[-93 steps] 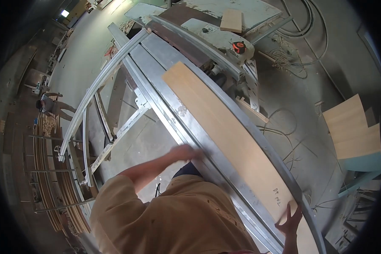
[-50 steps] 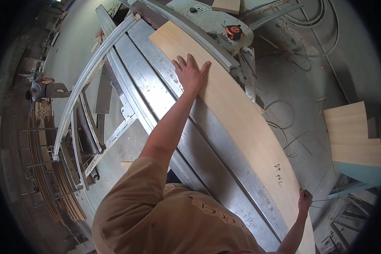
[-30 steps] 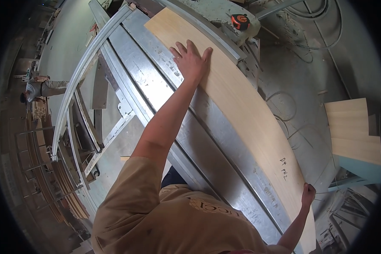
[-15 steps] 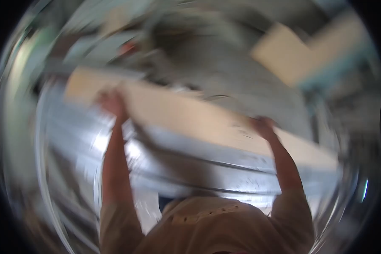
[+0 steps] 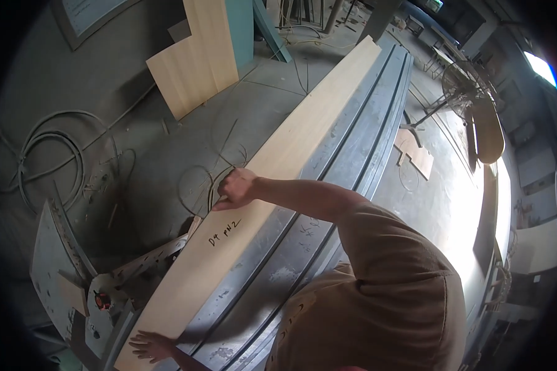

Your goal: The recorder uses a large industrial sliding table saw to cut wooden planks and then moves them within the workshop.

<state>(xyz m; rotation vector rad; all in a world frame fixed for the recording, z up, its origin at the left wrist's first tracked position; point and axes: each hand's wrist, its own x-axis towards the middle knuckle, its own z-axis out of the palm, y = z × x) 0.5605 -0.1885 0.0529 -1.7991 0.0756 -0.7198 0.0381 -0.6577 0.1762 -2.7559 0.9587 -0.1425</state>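
A long pale wooden board [image 5: 291,133] lies along the far-left side of a grooved metal bench [image 5: 315,241], with dark handwriting on its face. My left hand [image 5: 151,346] rests flat on the board's near end, fingers spread. Farther along, my right hand [image 5: 236,188] is closed over the board's outer edge; some of its fingertips are hidden there. Just below that hand is the handwriting.
Pale panels [image 5: 195,74] lean against the wall at the back left. Looped cable [image 5: 52,157] lies on the floor at left. A curved panel [image 5: 56,260] stands beside the bench's near end. On the right are a standing fan [image 5: 467,83] and a wood offcut [image 5: 414,154].
My view has swung to the right, and the blur has cleared. The board now runs from lower left to upper right. Both hands remain at the board.
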